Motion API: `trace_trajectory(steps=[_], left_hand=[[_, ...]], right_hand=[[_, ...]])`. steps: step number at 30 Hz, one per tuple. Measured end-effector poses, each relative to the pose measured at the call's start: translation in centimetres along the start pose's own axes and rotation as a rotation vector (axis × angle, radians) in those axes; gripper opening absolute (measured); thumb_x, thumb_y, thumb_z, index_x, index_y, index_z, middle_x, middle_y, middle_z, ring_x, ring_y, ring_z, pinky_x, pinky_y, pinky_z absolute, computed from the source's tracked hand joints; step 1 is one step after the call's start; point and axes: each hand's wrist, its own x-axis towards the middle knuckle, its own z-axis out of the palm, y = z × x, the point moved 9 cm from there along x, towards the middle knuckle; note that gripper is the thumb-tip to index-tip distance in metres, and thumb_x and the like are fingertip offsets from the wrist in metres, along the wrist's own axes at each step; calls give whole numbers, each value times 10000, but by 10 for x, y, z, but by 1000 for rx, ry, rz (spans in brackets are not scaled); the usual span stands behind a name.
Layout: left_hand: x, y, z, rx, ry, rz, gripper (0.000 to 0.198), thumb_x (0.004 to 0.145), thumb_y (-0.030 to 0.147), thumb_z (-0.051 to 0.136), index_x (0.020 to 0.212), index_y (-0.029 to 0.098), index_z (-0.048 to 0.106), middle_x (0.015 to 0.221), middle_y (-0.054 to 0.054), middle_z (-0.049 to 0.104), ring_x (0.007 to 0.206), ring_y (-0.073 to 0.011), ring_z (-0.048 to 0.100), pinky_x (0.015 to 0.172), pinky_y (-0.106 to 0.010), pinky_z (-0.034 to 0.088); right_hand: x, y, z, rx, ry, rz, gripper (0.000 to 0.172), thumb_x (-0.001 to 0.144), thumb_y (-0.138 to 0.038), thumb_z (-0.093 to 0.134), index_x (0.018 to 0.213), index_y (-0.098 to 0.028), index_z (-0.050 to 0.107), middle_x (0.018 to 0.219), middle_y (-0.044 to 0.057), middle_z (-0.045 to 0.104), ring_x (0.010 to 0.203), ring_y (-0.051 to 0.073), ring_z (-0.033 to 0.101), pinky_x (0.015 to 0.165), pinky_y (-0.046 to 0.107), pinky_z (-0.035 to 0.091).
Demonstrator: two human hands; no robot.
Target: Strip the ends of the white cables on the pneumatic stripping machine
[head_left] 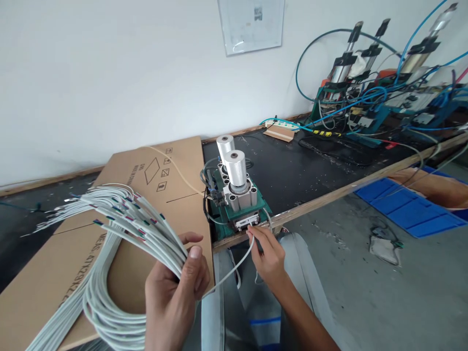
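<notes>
My left hand (175, 287) is closed around a thick bundle of white cables (157, 239), whose cut ends show small coloured wires and fan out to the upper left. Between the thumb and fingers of my right hand (268, 253) is a single white cable (236, 267). Its tip is at the front slot of a small pneumatic machine (239, 195) with two silver knurled cylinders on a green base. The cable curves from there down toward my left hand. Whether the tip sits inside the slot, I cannot tell.
Flattened cardboard (183, 156) lies under more looped white cables (106, 273) on the left. Along the black bench (278, 170) to the right stand other pneumatic machines (343, 83) with blue hoses. A blue bin (413, 207) and a small cloth-like item (384, 246) rest on the floor.
</notes>
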Motion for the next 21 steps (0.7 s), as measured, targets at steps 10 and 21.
trace_trajectory(steps=[10, 21], left_hand=[[-5, 3, 5, -20, 5, -28, 296, 900, 418, 745, 1004, 162, 641, 497, 97, 396, 421, -61, 364, 404, -150, 317], [-2, -10, 6, 41, -78, -48, 334, 879, 483, 740, 932, 178, 618, 484, 90, 421, 421, -83, 377, 412, -190, 308]], right_hand=[[3, 8, 3, 15, -48, 37, 345, 984, -40, 551, 1265, -197, 678, 1017, 103, 745, 927, 202, 744, 817, 313, 648], [2, 9, 5, 4, -13, 33, 295, 969, -38, 587, 1202, -178, 702, 990, 104, 752, 899, 199, 744, 816, 307, 648]])
